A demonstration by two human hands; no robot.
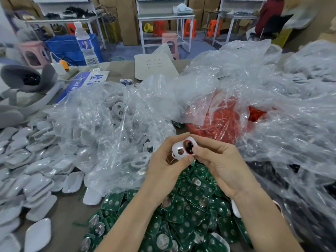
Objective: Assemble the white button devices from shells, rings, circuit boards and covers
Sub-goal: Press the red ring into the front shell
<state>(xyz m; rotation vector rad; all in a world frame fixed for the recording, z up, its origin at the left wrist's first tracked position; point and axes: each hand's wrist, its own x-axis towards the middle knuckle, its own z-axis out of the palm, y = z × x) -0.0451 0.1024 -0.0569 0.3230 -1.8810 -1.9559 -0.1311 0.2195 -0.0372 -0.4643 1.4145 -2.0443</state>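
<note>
At frame centre, left hand (164,165) and right hand (221,165) both pinch one white two-hole plastic shell (182,149), red ring (188,144) seated in its larger hole, above green circuit boards (190,202). Blue sign (82,83) at 10 o'clock reads "Detect A…"; handwriting on grey card (156,67) at 12 is illegible.

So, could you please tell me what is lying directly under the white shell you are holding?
Under the white shell, held by the left hand and right hand, lies a heap of green circuit boards. The hands and forearms cover part of the heap, and the table beneath it is hidden.
</note>
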